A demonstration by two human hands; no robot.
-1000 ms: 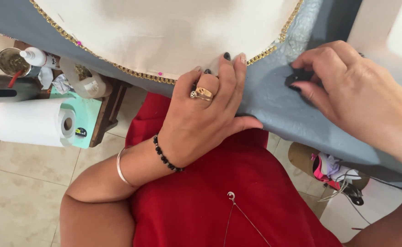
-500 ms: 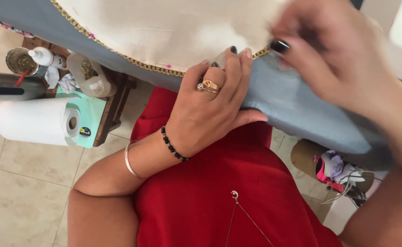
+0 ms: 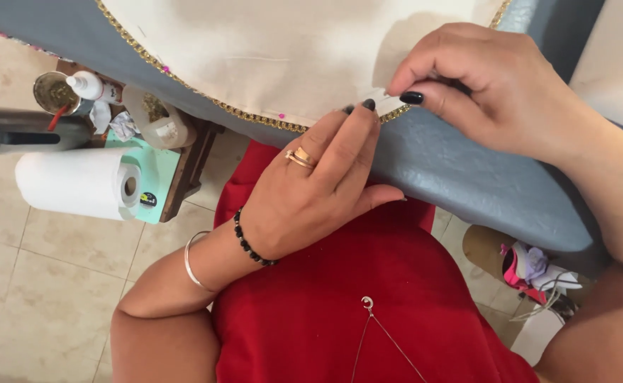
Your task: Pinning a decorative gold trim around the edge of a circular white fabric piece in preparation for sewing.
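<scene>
At the upper middle of the frame, a cream cloth edged with gold bead trim lies over grey fabric. Right hand pinches a small pale piece at the trim, fingers closed on it. Left hand rests flat, fingertips pressing the edge just beside. Lower left, a paper towel roll sits on a small bench.

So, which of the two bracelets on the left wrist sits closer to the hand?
The black beaded bracelet sits closer to the left hand. The thin silver bangle lies further up the forearm, apart from it.
</scene>
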